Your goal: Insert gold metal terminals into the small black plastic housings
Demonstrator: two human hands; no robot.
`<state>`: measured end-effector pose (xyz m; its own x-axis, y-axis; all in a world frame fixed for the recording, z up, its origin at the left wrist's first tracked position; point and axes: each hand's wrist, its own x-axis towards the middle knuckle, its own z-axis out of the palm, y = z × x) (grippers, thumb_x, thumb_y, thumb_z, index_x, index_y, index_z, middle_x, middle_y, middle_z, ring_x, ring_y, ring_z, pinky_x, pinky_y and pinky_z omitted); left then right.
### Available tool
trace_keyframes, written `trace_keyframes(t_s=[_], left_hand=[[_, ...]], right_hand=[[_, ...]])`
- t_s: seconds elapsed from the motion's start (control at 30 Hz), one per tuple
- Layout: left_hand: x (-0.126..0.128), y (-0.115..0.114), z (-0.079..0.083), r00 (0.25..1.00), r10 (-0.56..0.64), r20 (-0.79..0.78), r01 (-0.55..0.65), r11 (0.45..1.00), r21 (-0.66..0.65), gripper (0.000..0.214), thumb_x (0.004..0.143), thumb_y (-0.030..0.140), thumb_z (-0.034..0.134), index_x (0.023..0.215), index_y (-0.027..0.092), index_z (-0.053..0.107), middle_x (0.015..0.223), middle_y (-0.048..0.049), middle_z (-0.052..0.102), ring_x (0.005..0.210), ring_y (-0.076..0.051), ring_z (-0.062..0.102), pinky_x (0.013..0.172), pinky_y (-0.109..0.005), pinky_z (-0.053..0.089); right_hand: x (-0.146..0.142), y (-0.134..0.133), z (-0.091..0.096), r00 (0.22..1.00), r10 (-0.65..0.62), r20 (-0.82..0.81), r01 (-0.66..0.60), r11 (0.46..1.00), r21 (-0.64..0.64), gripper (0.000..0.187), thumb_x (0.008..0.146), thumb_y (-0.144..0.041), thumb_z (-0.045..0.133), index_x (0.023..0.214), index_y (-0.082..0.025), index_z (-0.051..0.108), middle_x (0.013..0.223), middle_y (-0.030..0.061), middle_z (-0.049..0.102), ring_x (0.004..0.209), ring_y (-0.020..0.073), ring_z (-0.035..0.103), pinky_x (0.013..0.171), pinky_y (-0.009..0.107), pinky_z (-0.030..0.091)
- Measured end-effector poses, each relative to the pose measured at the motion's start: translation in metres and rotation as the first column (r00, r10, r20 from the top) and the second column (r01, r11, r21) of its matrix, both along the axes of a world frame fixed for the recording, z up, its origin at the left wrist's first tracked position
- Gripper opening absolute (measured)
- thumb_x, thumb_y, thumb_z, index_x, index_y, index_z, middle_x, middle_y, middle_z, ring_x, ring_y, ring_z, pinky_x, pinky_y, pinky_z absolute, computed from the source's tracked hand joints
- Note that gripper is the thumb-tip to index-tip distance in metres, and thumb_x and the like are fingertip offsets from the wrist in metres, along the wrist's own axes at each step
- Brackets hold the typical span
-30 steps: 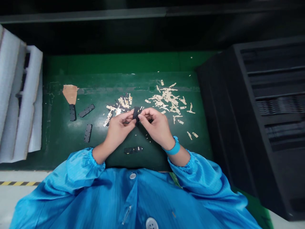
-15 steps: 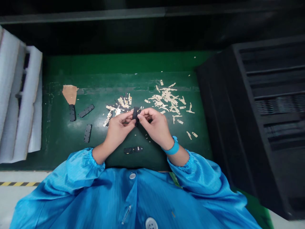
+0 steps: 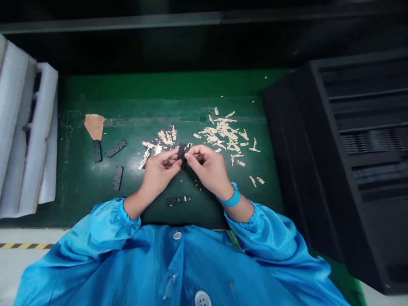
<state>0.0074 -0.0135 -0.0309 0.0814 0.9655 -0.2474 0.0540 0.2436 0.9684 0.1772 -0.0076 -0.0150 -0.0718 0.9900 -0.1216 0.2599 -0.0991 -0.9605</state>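
Between my two hands, above the green table, is a small black plastic part (image 3: 182,151), held roughly upright. My left hand (image 3: 160,169) pinches it from the left between thumb and fingers. From the other side my right hand (image 3: 208,166) grips its right edge with thumb and forefinger; the fingertips hide some of it. A pile of small pale and dark strips (image 3: 165,137) lies just behind my left fingers. Closer to my body, a similar black part (image 3: 178,201) with gold and white spots rests flat on the table.
Loose cream-coloured strips (image 3: 226,134) are scattered at right. At left lie black parts (image 3: 117,178) and a brown fan-shaped piece (image 3: 94,126) touching another black part. White foam-like dividers (image 3: 47,127) stand at the far left, a black crate (image 3: 296,148) at right, on the green table (image 3: 127,212).
The black part has turned slightly between my fingers. Both hands keep almost the same place and grip; the rest of the table looks unchanged.
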Motion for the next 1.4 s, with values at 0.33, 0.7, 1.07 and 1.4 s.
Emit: trace_keyframes(t_s=[0.33,0.7,1.07,1.4], left_hand=[[0.000,-0.001,0.001,1.000,0.011,-0.016,-0.011,1.000,0.006,0.042,0.077,0.027,0.080,0.118,0.020,0.078,0.093,-0.0038,0.080,0.077,-0.015,0.072,0.076,-0.031,0.064],[0.000,-0.003,0.005,0.998,0.012,-0.057,-0.011,1.000,0.004,0.042,0.077,0.025,0.080,0.118,0.017,0.078,0.095,-0.0052,0.081,0.077,-0.015,0.074,0.075,-0.029,0.063],[0.003,-0.002,0.010,0.999,0.027,-0.044,-0.025,0.998,0.056,0.029,0.079,0.028,0.079,0.106,0.017,0.077,0.089,-0.0049,0.079,0.079,-0.016,0.074,0.075,-0.029,0.062],[0.004,-0.001,0.014,0.996,0.020,-0.089,-0.012,0.996,0.086,0.018,0.081,0.027,0.075,0.096,0.018,0.074,0.086,-0.0034,0.076,0.078,-0.015,0.072,0.073,-0.026,0.058]], right_hand=[[-0.001,-0.001,0.000,1.000,0.006,0.017,-0.006,1.000,0.010,0.012,0.091,-0.030,0.062,0.082,-0.022,0.064,0.073,-0.0005,0.068,0.060,0.0124,0.059,0.060,0.026,0.048],[-0.002,-0.001,-0.004,1.000,-0.010,0.017,0.009,0.999,0.050,0.011,0.088,-0.029,0.064,0.082,-0.020,0.066,0.069,-0.0018,0.067,0.058,0.0107,0.057,0.057,0.024,0.047],[-0.003,-0.002,-0.005,1.000,-0.023,0.002,0.023,0.998,0.052,0.010,0.087,-0.029,0.064,0.081,-0.020,0.065,0.066,-0.0031,0.062,0.056,0.0100,0.055,0.055,0.023,0.046],[-0.005,-0.004,-0.004,0.999,-0.018,0.049,0.015,0.999,0.051,0.008,0.085,-0.027,0.063,0.080,-0.021,0.064,0.067,-0.0028,0.061,0.057,0.0112,0.055,0.058,0.026,0.046]])
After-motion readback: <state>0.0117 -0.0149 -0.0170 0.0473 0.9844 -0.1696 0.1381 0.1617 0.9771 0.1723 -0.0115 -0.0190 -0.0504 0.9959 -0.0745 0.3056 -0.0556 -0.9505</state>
